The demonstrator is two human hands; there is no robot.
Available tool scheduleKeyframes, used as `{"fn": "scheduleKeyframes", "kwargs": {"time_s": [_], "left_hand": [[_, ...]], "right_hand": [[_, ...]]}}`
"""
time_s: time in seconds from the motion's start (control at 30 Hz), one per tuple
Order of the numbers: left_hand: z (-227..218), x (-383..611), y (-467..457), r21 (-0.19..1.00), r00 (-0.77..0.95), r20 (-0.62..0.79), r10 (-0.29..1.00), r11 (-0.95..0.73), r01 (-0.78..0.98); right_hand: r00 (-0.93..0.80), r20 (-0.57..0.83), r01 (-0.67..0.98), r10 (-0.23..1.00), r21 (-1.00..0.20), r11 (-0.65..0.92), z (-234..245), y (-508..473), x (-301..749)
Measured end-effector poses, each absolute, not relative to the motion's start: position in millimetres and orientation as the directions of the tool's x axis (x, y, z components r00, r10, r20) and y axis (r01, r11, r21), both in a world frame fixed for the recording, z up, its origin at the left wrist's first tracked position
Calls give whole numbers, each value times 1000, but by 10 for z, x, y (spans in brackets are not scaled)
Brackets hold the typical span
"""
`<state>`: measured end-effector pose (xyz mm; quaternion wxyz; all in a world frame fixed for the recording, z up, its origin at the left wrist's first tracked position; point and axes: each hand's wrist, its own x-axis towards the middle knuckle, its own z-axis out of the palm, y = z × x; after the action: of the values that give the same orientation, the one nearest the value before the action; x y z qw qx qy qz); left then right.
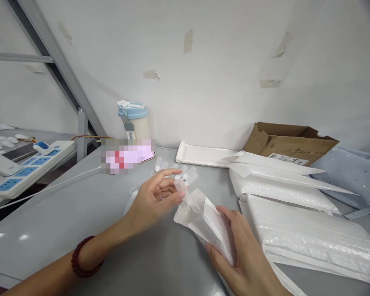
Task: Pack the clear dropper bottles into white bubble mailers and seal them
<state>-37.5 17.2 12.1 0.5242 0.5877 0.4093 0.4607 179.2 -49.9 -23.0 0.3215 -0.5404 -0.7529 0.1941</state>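
My right hand [243,257] grips a white bubble mailer [211,224] from below, its open mouth turned to the left. My left hand [156,197], with a red bead bracelet on the wrist, pinches a small clear plastic bottle [184,192] at the mailer's mouth; the bottle's lower end is at or just inside the opening. Several more small clear bottles [175,169] lie on the grey table [80,222] just behind my left hand.
A stack of white bubble mailers [296,213] lies to the right, with an open cardboard box [291,142] and blue cloth [354,172] behind. A white tray [200,155], a blue-lidded cup [134,119], a phone [128,156] and a power strip [27,166] sit along the back and left.
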Motion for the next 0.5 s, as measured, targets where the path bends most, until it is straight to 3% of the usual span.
{"fn": "scheduleKeyframes", "kwargs": {"time_s": [0.27,0.37,0.5], "left_hand": [[51,-188,14,995,353,-89,931,66,77],[36,-172,15,989,364,-37,931,-18,144],[6,-200,59,958,343,37,939,-131,254]], "right_hand": [[-179,272,700,945,-640,317,-244,-508,1787],[-227,257,689,940,-640,341,-221,-500,1823],[-245,176,610,953,-736,293,-130,-450,1861]]}}
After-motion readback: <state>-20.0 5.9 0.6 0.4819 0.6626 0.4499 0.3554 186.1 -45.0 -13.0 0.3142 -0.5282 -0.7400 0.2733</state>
